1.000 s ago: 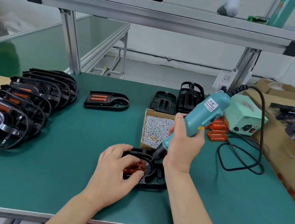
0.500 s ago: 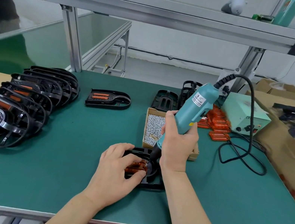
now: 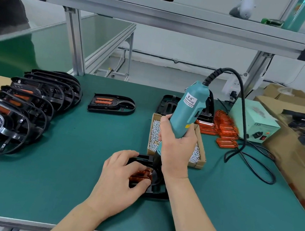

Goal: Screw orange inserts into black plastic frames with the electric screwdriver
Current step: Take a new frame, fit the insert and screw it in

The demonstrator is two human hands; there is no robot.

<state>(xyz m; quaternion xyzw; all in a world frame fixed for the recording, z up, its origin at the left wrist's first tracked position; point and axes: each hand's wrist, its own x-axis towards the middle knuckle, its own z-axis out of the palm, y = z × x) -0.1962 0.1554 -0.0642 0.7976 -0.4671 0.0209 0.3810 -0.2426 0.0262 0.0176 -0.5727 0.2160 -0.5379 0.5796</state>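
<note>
A black plastic frame (image 3: 157, 189) lies on the green mat near the front edge, with an orange insert (image 3: 140, 176) seated in it. My left hand (image 3: 122, 179) rests over the frame, fingers and thumb curled round the insert and frame edge. My right hand (image 3: 177, 146) grips the teal electric screwdriver (image 3: 189, 109), which stands almost upright with its black tip down on the frame beside the insert. The bit itself is hidden behind my hands.
A cardboard box of screws (image 3: 200, 154) sits just behind the frame. Loose orange inserts (image 3: 226, 130) and a pale green power unit (image 3: 252, 120) stand at the right. Several finished frames (image 3: 27, 105) overlap at the left, one frame (image 3: 111, 104) lies alone. Cable (image 3: 251, 163) loops right.
The screwdriver has swung from a rightward tilt to nearly upright, and its tip has come down onto the frame. My left hand has stayed on the frame.
</note>
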